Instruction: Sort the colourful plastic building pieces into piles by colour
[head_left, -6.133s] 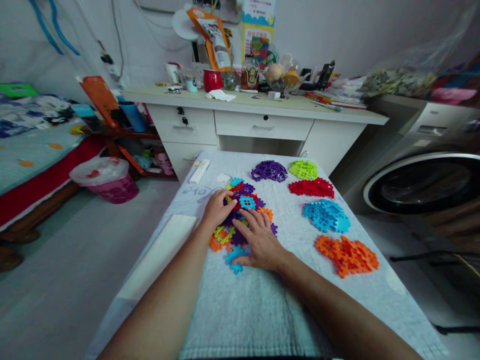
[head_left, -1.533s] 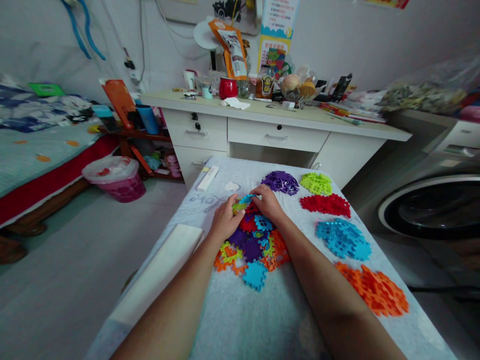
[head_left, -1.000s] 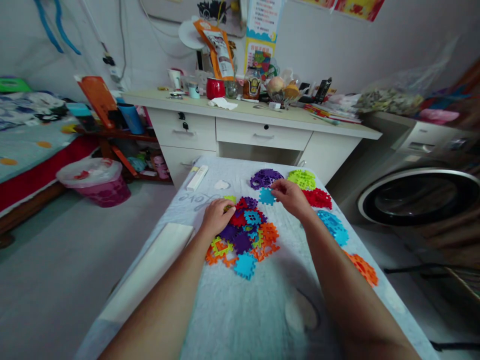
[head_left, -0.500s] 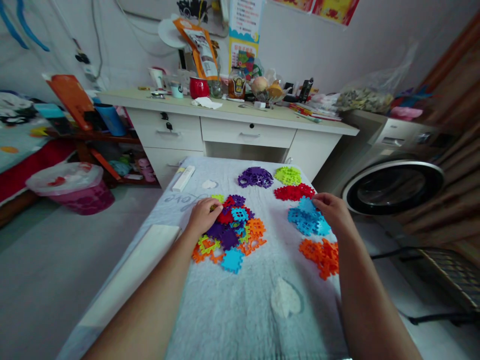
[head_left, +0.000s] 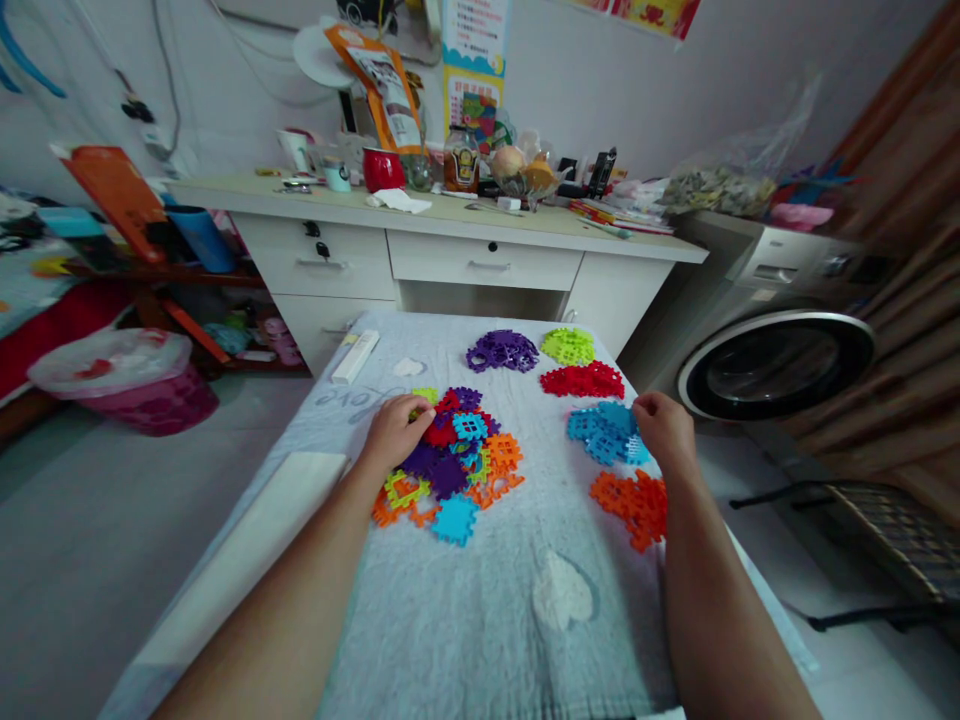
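A mixed heap of coloured plastic interlocking pieces (head_left: 465,462) lies mid-table on a pale cloth (head_left: 480,620). My left hand (head_left: 394,432) rests on the heap's left edge, fingers bent over a lime-green piece (head_left: 424,396). Sorted piles sit to the right: purple (head_left: 501,351), lime (head_left: 568,346), red (head_left: 581,380), blue (head_left: 600,432) and orange (head_left: 634,500). My right hand (head_left: 664,430) is at the blue pile's right edge, fingers curled against it. What they hold, if anything, is hidden.
A small white box (head_left: 356,356) lies at the cloth's far left, a long white slab (head_left: 247,550) along its left edge. Beyond stands a cluttered white desk (head_left: 450,215). A washing machine (head_left: 780,365) is close on the right, a pink bin (head_left: 124,380) on the floor left.
My right hand picked a blue piece from the heap's far side and carried it right to the blue pile. My left hand stayed on the heap. The view swung right.
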